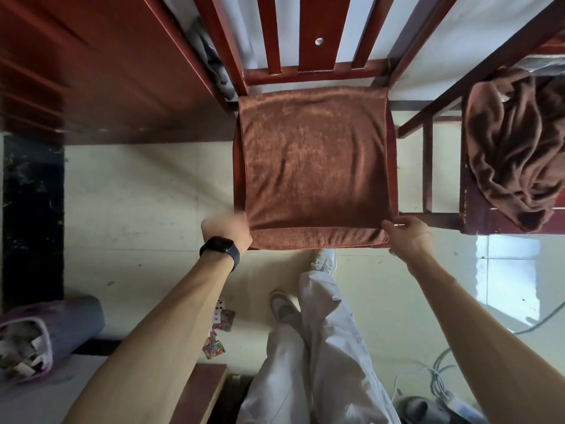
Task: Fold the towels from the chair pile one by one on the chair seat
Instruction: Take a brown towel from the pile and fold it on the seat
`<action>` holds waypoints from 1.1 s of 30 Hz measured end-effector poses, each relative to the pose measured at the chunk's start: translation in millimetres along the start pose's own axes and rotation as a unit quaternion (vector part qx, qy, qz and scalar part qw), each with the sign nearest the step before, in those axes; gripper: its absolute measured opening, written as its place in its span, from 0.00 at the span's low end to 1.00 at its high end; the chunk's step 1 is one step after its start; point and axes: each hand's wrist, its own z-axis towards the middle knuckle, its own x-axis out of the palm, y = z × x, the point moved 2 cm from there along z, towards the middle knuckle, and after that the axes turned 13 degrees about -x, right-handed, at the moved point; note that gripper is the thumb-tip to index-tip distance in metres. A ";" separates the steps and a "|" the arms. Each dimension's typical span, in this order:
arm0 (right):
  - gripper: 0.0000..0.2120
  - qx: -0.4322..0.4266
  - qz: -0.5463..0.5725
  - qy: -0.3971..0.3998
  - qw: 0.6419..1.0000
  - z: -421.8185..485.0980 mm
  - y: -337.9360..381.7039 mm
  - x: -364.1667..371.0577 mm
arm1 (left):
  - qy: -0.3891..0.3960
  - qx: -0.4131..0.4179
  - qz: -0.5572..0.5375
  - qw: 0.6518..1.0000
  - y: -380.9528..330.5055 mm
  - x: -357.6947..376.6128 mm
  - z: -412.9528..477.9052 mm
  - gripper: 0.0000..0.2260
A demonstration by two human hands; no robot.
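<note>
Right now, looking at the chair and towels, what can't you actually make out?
- Head view: the wooden chair seat is almost wholly covered by the spread rust-brown towel.
- How many towels are in the crumpled dark brown pile on the second chair; its folds merge and the right edge cuts it off.
- Left hand: motion blur hides its fingertips at the towel corner.
- Right hand: its fingertips are hidden at the towel's other corner.

Left hand (227, 226) motion-blurred, fingers indistinct; towel pile (516, 148) cut by right edge; chair seat (393, 166) mostly covered.
</note>
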 end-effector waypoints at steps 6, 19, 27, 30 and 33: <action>0.10 0.019 0.080 -0.008 0.997 -7.4 7.3 -10.1 | 0.104 -0.113 -0.330 0.931 8.0 8.9 -3.4 0.12; 0.07 0.043 0.050 0.000 0.998 -10.8 -30.8 5.1 | 0.150 -0.216 -0.427 0.865 11.2 62.3 -39.5 0.10; 0.11 0.095 0.143 -0.005 0.985 9.3 -71.2 36.6 | 0.175 -0.274 -0.491 0.808 4.6 73.5 -31.2 0.07; 0.12 0.094 0.147 -0.002 0.985 2.0 -54.8 33.2 | 0.173 -0.272 -0.498 0.805 -1.4 67.7 -31.7 0.10; 0.05 0.081 0.141 0.001 0.987 -5.1 -37.4 29.2 | 0.198 -0.268 -0.499 0.800 -5.2 66.8 -29.4 0.13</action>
